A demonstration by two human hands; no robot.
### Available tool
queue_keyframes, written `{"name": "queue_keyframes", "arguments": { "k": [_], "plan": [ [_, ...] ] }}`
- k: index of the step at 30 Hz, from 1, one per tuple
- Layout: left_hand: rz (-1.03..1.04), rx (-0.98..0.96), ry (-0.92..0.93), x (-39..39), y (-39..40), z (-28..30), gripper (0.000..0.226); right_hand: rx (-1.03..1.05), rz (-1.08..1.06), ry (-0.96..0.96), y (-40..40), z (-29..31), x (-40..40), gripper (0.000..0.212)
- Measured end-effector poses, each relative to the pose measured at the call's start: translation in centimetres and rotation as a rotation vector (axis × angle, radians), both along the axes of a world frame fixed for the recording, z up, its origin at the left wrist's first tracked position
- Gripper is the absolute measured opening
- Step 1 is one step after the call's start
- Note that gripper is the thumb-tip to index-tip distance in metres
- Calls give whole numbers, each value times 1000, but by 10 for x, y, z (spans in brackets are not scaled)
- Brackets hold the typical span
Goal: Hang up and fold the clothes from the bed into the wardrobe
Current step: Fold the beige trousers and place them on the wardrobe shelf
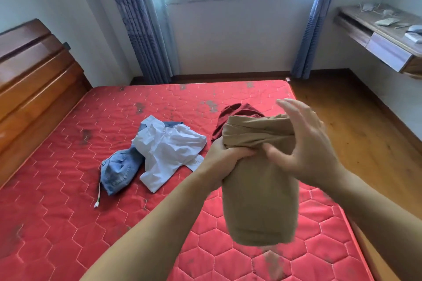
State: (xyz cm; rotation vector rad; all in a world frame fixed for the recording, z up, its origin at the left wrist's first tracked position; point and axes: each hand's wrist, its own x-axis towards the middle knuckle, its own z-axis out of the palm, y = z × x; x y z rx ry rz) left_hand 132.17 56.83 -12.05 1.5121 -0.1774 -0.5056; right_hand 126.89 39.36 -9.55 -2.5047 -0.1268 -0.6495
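i'm mid-fold on the tan garment (260, 180), which i hold up in the air over the near right part of the bed (68, 223). my left hand (225, 158) has its grip clamped on a bunched fold near the top of the cloth, while my right hand (303, 141) has its fingers spread and relaxed against the right side, thumb touching the fabric, grip apart. the lower part hangs free below my hands and looks blurred. behind it a dark red garment (230, 118) lies on the mattress, and further left a white shirt (169, 150) lies crumpled partly over a pair of jeans (118, 171). i judge the fold is not finished; next i need to square it off and carry it to the wardrobe, which is not in view.
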Motion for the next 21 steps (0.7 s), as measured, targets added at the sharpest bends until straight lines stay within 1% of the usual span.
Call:
{"name": "queue_keyframes", "arguments": {
  "k": [2,3,4,5,6,7,8,9,10,11,12,14,15,16,19,21],
  "plan": [
    [-82,64,-53,3,6,3,32,-321,119,-36,12,5,9,85],
    [-131,63,-42,4,12,6,31,-428,142,-21,16,9,15,87],
    [-184,64,-20,6,19,10,31,-486,154,18,19,13,20,91],
    [-243,71,-8,9,26,14,33,-502,178,77,20,18,25,95],
    [-310,88,-5,12,34,18,34,-469,224,167,22,24,28,97],
    [-379,104,-3,15,43,22,36,-393,294,299,25,29,31,96],
    [-443,116,7,17,51,26,39,-294,374,429,30,34,34,88],
    [-486,130,25,19,58,28,43,-179,447,514,35,36,36,74],
    [-513,141,37,20,66,30,45,-93,496,541,40,34,39,59],
    [-525,152,43,23,73,31,45,-44,514,515,46,32,42,47],
    [-528,164,49,24,80,33,44,-11,507,477,53,30,44,41],
    [-492,180,46,27,95,32,35,40,463,428,65,25,47,43],
    [-450,203,34,28,104,32,27,68,440,413,69,24,50,45],
    [-394,241,13,29,114,32,25,98,414,394,73,24,53,43],
    [-238,407,-100,30,149,35,49,218,311,344,85,35,69,23],
    [-170,474,-164,28,171,45,59,281,275,328,95,45,79,21]
  ]
}}
